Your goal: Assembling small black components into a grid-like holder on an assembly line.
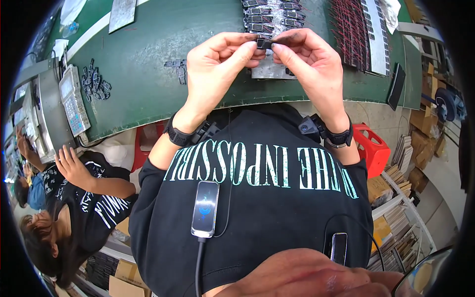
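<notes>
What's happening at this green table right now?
A person pinches a small black part between the fingertips of the left hand and right hand, near a metal plate that carries rows of dark parts. More small dark pieces lie loose to the left on the green table, and red wires fan out to the right.

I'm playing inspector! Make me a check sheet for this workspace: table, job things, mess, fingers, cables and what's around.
Surface: green table, scuffed.
Job's things: small black part held up; more black parts in columns on a metal plate.
Clutter: loose black parts piled at left; dark flat panel at the right edge.
Fingers: left hand and right hand pinch the small black part together.
Cables: black cable from a chest-worn device; thin red wires on the table's right.
Surroundings: co-worker at left; red stool at right.
</notes>
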The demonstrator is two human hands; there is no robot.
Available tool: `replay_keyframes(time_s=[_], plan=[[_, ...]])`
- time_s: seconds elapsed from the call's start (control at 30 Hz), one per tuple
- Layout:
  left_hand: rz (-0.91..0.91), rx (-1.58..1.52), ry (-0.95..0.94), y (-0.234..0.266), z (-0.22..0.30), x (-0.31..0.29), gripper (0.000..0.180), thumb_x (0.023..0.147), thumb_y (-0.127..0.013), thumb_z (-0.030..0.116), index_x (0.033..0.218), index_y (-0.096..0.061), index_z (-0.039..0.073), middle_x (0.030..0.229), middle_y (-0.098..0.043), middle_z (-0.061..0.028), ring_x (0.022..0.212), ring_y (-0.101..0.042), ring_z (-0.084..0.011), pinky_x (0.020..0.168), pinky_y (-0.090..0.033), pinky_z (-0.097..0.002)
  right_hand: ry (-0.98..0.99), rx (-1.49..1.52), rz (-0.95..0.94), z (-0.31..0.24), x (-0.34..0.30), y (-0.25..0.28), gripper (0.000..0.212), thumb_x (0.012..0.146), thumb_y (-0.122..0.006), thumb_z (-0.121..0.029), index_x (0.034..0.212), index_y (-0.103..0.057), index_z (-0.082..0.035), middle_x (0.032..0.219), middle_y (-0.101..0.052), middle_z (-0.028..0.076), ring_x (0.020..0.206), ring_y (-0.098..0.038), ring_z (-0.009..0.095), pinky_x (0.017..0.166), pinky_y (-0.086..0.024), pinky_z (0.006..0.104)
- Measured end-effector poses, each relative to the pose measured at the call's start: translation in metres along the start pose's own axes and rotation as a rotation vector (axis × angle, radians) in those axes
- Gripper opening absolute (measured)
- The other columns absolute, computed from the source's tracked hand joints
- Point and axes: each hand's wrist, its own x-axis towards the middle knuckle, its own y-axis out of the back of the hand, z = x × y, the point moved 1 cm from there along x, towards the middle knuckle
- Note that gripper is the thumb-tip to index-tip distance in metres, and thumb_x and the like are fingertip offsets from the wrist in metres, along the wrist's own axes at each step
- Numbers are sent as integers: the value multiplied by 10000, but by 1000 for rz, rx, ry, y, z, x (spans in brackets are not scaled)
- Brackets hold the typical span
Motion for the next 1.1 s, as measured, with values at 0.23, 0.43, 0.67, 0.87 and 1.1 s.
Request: replay_keyframes(time_s=[0.23, 0.43, 0.67, 0.87, 1.1], plan=[[-16, -54, 13, -1, -3, 1, 200, 954, -597, 22, 1127, -627, -74, 1032, -695, -160, 920, -708, -213, 803, -600, -290, -9, -83, 19, 0, 2, 2, 130, 918, -658, -30, 1034, -653, 27, 946, -666, 28, 818, -629, 64, 759, -525, 204], [2, 30, -25, -4, -4, -2, 204, 950, -606, 20, 1130, -627, -72, 1039, -695, -150, 922, -704, -201, 809, -596, -283, -50, -26, -14, 1, 4, 6, 119, 911, -665, -26, 1021, -668, 19, 941, -669, 22, 798, -609, 44, 732, -503, 184], [43, 90, -86, -6, -8, -4, 192, 933, -633, 37, 1102, -660, -52, 960, -725, -109, 870, -705, -142, 776, -584, -250, -31, -60, -43, 3, 5, 7, 95, 906, -673, -27, 992, -663, 10, 932, -666, 13, 783, -586, 27, 702, -483, 175], [5, 265, -150, -3, -8, -4, 197, 942, -615, 10, 1125, -648, -56, 1000, -712, -119, 909, -700, -156, 793, -575, -249, -23, -122, -55, -2, 6, 6, 73, 902, -678, -28, 966, -659, 2, 923, -654, -6, 781, -574, 17, 696, -477, 170], [-7, 384, -213, -2, -3, -3, 191, 933, -625, 7, 1112, -663, -47, 965, -720, -99, 891, -700, -139, 789, -567, -238, 153, -493, -21, -6, 5, 8, 124, 905, -671, -36, 1023, -655, -4, 926, -638, -18, 778, -580, 29, 696, -476, 174]])
